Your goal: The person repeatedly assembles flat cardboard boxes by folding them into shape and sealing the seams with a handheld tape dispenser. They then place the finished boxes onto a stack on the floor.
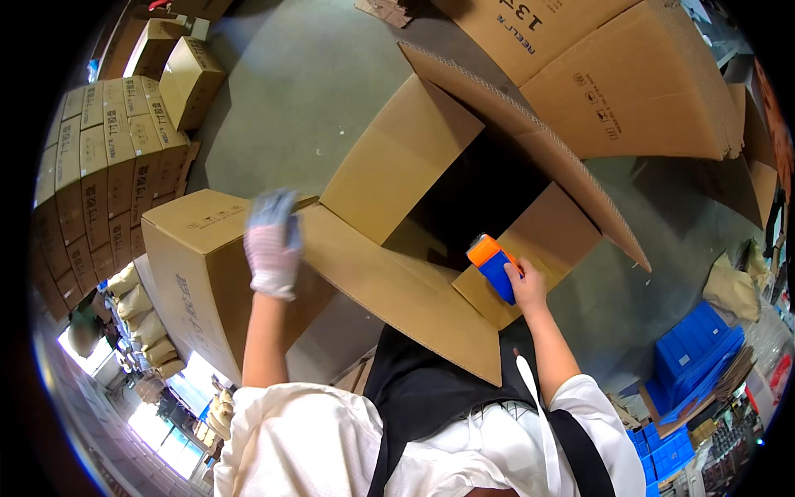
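The orange-and-blue tool (495, 270) is over the open carton (402, 157), the right hand's (528, 288) fingers clamped round its near end, some hidden. The carton's inside is dark. Motion blurs the gloved left hand (273, 244); I cannot tell its fingers' spread.

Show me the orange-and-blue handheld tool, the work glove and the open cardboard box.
Orange-and-blue handheld tool (498, 277), head view: on its blue body.
Work glove (272, 248), head view: on its pinkish middle.
Open cardboard box (411, 291), head view: on the flap nearest the person.
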Tool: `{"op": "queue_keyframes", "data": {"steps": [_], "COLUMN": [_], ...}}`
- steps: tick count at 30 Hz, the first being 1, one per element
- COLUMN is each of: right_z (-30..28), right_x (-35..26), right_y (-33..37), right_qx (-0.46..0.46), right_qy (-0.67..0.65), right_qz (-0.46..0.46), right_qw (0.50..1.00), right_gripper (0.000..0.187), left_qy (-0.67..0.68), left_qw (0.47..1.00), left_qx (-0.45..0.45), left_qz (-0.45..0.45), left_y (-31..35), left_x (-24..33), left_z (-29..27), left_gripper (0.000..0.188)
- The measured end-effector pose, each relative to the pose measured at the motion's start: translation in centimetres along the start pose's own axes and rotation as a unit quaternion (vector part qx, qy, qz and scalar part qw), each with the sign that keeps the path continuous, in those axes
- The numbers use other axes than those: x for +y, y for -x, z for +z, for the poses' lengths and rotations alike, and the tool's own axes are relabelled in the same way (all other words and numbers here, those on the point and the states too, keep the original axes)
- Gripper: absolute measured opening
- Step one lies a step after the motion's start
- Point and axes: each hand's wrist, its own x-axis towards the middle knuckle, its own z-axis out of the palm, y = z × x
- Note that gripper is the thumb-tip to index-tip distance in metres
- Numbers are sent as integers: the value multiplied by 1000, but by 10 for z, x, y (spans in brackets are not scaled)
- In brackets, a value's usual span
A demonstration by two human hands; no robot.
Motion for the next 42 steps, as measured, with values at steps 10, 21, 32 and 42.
{"op": "queue_keyframes", "data": {"steps": [10,21,32,42], "right_z": [-213,17,-24,55], "right_x": [-126,-75,-117,-114], "right_y": [-36,-16,-6,-61], "right_qx": [308,94,-130,-77], "right_qy": [-502,305,-267,-123], "right_qz": [-82,24,-103,-152], "right_qw": [804,947,949,978], "right_gripper": [72,62,45,35], "left_qy": [73,490,89,76], "left_qw": [981,811,974,947], "left_qx": [-27,-10,112,201], "left_qz": [-178,-318,-173,-239], "left_y": [-106,-113,-77,-80], "left_x": [37,20,41,78], "left_z": [153,195,207,223], "left_gripper": [53,64,42,44]}}
